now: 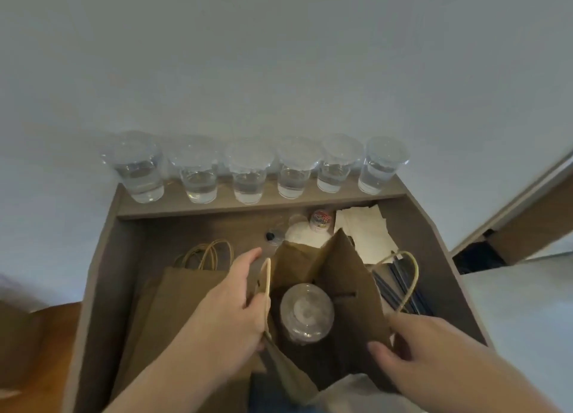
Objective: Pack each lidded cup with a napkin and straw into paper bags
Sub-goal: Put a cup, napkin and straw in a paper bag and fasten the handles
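Observation:
An open brown paper bag stands in front of me with one clear lidded cup upright inside it. My left hand grips the bag's left edge by its handle, index finger stretched forward. My right hand pinches the bag's right edge. Several lidded cups of water line the back ledge by the wall. White napkins lie behind the bag, and dark straws lie to its right.
A stack of flat paper bags with twine handles lies to the left on the brown desk. A small bottle and a clear lid sit behind the open bag. A wall stands right behind the ledge.

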Demonstrator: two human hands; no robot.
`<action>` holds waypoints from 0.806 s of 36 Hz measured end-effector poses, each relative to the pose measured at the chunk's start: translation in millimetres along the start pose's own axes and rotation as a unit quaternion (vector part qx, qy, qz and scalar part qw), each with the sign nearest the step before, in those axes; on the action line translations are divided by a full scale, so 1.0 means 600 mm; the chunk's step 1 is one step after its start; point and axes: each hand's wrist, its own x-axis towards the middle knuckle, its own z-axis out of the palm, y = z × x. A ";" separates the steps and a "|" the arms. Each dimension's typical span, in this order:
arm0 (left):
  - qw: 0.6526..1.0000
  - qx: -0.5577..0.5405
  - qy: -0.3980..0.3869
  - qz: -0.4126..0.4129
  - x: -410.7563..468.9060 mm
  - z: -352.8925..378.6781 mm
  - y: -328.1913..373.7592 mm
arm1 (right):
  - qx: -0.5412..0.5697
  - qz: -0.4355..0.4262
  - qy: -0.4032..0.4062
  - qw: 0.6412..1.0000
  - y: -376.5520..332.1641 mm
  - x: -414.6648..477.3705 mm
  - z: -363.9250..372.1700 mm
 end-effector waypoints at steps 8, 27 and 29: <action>0.997 -0.012 0.000 -0.077 -0.026 0.010 0.025 | -0.053 -0.107 0.033 0.992 0.043 0.080 -0.040; 0.976 -0.083 0.189 -0.063 0.002 0.090 0.051 | 0.005 -0.280 0.081 0.957 0.110 0.218 -0.116; 0.976 -0.076 0.192 -0.068 -0.013 0.102 0.053 | 0.011 -0.308 0.087 0.947 0.114 0.229 -0.117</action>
